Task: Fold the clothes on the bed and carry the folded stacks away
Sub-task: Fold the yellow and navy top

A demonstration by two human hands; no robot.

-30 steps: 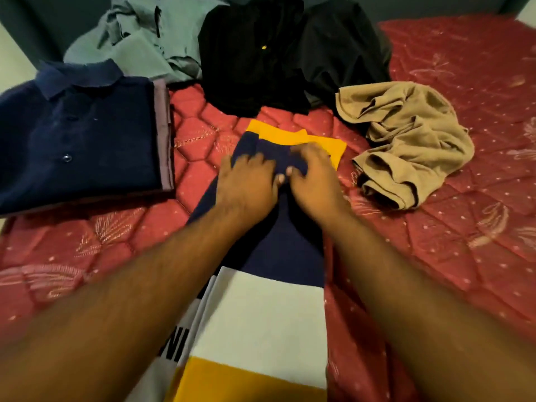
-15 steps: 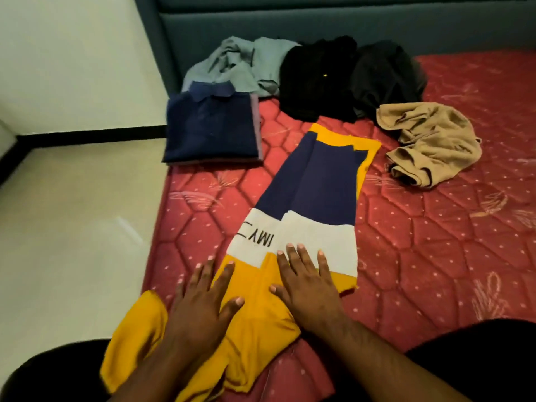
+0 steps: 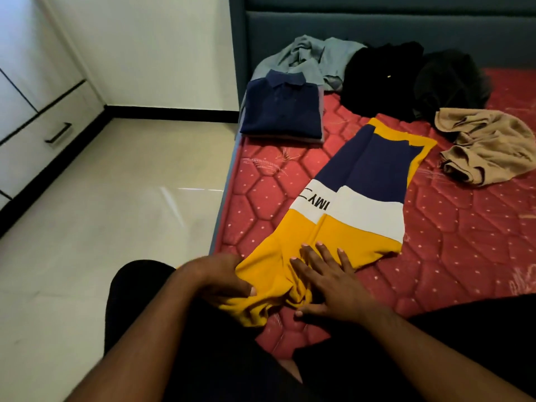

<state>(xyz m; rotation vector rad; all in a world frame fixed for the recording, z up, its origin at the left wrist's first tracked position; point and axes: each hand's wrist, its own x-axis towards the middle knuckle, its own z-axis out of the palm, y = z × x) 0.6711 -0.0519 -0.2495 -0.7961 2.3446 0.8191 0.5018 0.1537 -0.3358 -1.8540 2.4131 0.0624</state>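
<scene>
I see the striped shirt (image 3: 362, 181) lying lengthwise on the bed (image 3: 449, 242), folded narrow. My left hand (image 3: 223, 278) grips its bunched yellow hem at the bed's edge; my right hand (image 3: 327, 281) presses flat on it, fingers spread.

Shirt (image 3: 356, 198) — yellow, white, navy bands; mattress (image 3: 464, 256) — red, hexagon-quilted with pale dots.

A home bedroom: a quilted red mattress (image 3: 435, 256), padded headboard (image 3: 377, 30), drawer unit (image 3: 34, 134) and tiled floor (image 3: 116, 213).
</scene>
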